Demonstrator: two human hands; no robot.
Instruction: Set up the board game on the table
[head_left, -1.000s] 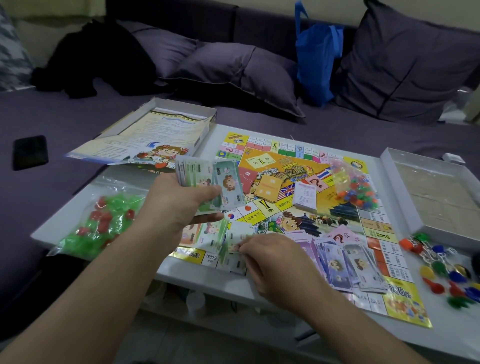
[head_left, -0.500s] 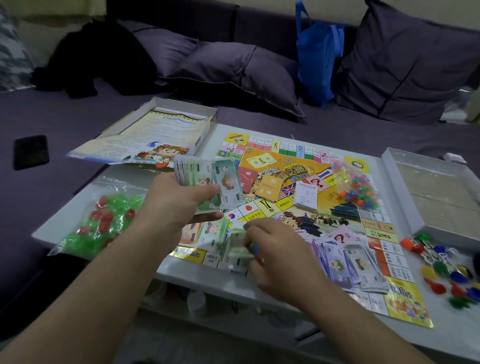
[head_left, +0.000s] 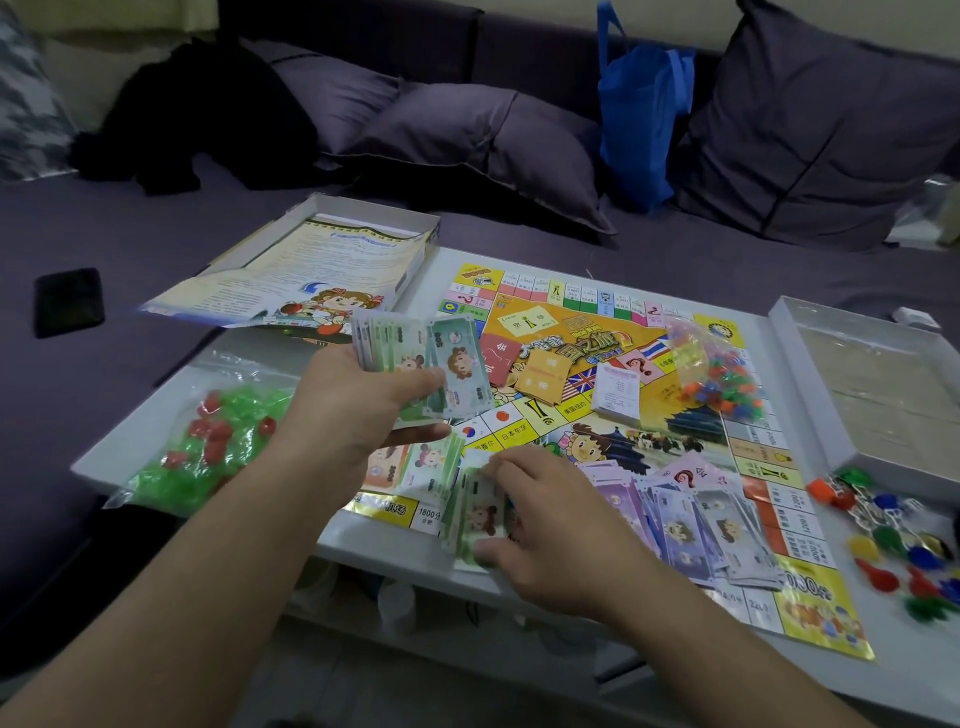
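The colourful game board lies flat on the white table. My left hand grips a fanned stack of green play money above the board's near left corner. My right hand pinches a small bundle of green notes at the board's front edge. More green notes lie under my hands. Purple notes are spread on the board to the right. Card decks sit near the board's middle.
A bag of green and red pieces lies at the table's left. A bag of small coloured pieces rests on the board. Loose coloured pawns sit at the right, near an open box half. The other box half with a rule sheet is behind.
My right hand has gathered green notes from the board's front edge and lifted them into a bundle, shifting slightly toward me. The left hand keeps its fanned stack in place.
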